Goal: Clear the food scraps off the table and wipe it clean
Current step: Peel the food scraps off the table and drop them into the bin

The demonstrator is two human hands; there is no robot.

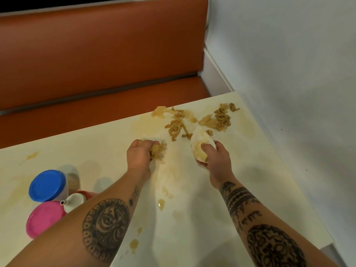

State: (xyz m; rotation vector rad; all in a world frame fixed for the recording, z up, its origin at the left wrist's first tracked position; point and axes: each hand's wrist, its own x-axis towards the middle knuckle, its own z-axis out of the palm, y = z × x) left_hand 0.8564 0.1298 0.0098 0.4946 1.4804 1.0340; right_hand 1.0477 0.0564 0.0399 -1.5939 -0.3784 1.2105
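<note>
Brown, stringy food scraps [194, 117] lie spread near the far edge of the cream table [240, 185]. My left hand [139, 154] grips a clump of scraps [159, 151] against the tabletop. To its right, my right hand [214, 158] holds a small white bowl [200, 143] tilted on its side, its stained inside facing left and its rim close to the scrap pile. Yellowish liquid smears and drops [161, 204] mark the table between and below my arms.
At the near left stand a blue-lidded jar [47, 185], a pink-lidded jar [45, 218] and a white-capped squeeze bottle [74, 202]. An orange bench seat [96, 54] runs behind the table. A white wall [289, 74] borders the table's right side.
</note>
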